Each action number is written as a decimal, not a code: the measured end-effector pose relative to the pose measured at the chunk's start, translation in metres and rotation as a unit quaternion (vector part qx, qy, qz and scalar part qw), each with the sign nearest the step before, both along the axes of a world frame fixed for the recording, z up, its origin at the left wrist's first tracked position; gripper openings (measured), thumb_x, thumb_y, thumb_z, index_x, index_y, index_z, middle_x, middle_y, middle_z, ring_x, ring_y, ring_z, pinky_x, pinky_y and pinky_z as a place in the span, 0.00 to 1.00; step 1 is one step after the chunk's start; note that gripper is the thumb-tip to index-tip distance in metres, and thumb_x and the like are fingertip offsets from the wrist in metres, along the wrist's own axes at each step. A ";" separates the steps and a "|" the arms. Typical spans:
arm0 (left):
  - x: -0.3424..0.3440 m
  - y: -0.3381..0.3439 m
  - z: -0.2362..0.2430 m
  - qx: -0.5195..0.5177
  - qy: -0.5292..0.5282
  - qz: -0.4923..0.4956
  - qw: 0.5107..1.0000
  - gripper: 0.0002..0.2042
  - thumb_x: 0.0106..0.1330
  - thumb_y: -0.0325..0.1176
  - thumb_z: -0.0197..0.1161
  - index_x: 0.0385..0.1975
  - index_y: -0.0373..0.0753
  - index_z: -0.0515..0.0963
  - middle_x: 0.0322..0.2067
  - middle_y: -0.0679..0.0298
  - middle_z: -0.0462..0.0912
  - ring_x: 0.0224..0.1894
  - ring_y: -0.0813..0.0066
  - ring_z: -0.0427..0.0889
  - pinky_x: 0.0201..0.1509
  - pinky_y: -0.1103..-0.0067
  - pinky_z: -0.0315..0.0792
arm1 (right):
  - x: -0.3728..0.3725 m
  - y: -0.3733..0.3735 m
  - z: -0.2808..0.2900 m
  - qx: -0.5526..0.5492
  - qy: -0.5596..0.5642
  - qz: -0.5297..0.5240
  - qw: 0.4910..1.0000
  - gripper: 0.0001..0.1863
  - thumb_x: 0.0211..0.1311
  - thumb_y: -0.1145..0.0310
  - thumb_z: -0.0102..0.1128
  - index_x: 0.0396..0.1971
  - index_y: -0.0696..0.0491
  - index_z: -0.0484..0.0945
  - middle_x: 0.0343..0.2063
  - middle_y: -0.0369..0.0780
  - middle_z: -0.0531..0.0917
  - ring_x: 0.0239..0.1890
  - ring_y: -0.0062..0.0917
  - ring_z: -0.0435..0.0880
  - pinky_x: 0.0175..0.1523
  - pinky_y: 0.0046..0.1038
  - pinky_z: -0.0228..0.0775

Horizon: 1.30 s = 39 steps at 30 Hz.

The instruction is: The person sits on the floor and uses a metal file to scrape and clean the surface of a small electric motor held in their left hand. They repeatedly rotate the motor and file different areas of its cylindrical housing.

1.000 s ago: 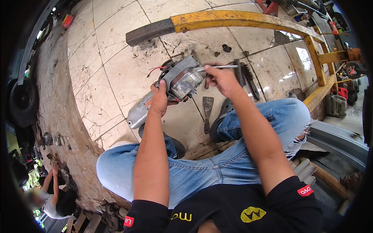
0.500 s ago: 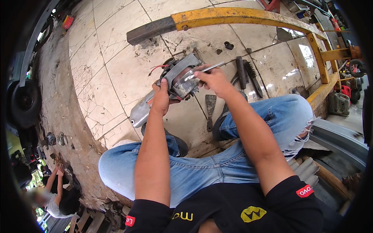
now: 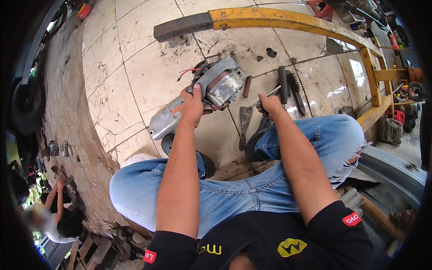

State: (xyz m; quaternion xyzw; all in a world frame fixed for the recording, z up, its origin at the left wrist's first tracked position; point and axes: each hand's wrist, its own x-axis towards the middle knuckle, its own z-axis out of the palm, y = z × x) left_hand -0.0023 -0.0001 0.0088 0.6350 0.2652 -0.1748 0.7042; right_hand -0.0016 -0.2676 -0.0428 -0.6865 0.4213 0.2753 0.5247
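Observation:
A grey metal electric motor (image 3: pixel 220 87) with red wires and a long, rounded housing (image 3: pixel 163 121) rests on the tiles between my feet. My left hand (image 3: pixel 193 106) is wrapped round its near left side, thumb on top. Off to the right of the motor, my right hand (image 3: pixel 271 104) is closed on a slim silver metal tool (image 3: pixel 274 91), its exact kind unclear. Near this hand lie a flat scraper (image 3: pixel 244 123), a reddish-brown bar (image 3: pixel 247 86), a dark-handled tool (image 3: pixel 283 84) and a black wire brush (image 3: pixel 295 92).
A yellow steel frame (image 3: pixel 288 19) spans the far side and turns down the right. Small dark parts (image 3: pixel 271 52) lie beyond the motor. A wheel (image 3: pixel 28 105) stands at far left; another person (image 3: pixel 65 225) works at lower left.
My right hand has drawn back from the motor toward the right and nearer to me, taking the silver tool along. My left hand stays on the motor. The reddish-brown bar now shows.

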 end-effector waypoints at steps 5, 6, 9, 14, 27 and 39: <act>-0.002 -0.007 -0.002 0.047 0.006 -0.004 0.999 0.34 0.69 0.61 0.47 0.59 0.37 0.49 0.59 0.44 0.61 0.55 0.49 0.74 0.40 0.57 0.83 | -0.007 -0.007 -0.031 -0.052 -0.016 0.092 0.994 0.18 0.64 0.58 0.58 0.32 0.63 0.78 0.22 0.42 0.83 0.17 0.25 0.81 0.19 0.29 0.69; -0.001 -0.007 -0.002 0.045 0.004 -0.005 0.999 0.34 0.69 0.61 0.47 0.59 0.37 0.49 0.59 0.44 0.61 0.55 0.49 0.74 0.40 0.57 0.83 | -0.008 -0.008 -0.036 -0.071 -0.020 0.148 0.986 0.17 0.64 0.59 0.58 0.33 0.62 0.79 0.23 0.42 0.84 0.19 0.25 0.82 0.19 0.28 0.70; -0.001 -0.003 0.003 0.042 0.001 -0.002 0.999 0.35 0.69 0.62 0.48 0.59 0.37 0.49 0.59 0.43 0.61 0.55 0.49 0.74 0.40 0.58 0.83 | -0.017 0.026 -0.029 -0.101 0.074 0.331 0.935 0.12 0.58 0.69 0.56 0.28 0.65 0.81 0.21 0.45 0.85 0.19 0.31 0.85 0.25 0.30 0.78; 0.001 -0.010 0.010 0.061 -0.004 0.010 0.998 0.35 0.68 0.60 0.50 0.59 0.37 0.51 0.58 0.44 0.63 0.53 0.53 0.75 0.38 0.62 0.84 | -0.064 0.060 -0.067 -0.199 0.078 0.349 0.912 0.24 0.55 0.69 0.58 0.51 0.58 0.64 0.47 0.56 0.80 0.51 0.48 0.80 0.56 0.40 0.72; -0.006 -0.009 -0.004 0.107 -0.056 0.033 0.992 0.32 0.71 0.54 0.52 0.58 0.29 0.53 0.49 0.41 0.73 0.51 0.56 0.76 0.58 0.70 0.67 | -0.074 0.064 -0.073 -0.235 0.015 0.328 0.915 0.31 0.50 0.68 0.61 0.50 0.60 0.54 0.46 0.65 0.76 0.52 0.58 0.76 0.58 0.44 0.68; 0.003 -0.005 -0.019 0.089 -0.054 0.019 0.994 0.37 0.68 0.60 0.52 0.60 0.33 0.49 0.51 0.43 0.72 0.46 0.57 0.78 0.31 0.67 0.79 | -0.012 0.040 0.080 -0.057 -0.255 0.117 0.958 0.08 0.65 0.70 0.55 0.38 0.57 0.67 0.24 0.40 0.78 0.16 0.22 0.76 0.22 0.24 0.68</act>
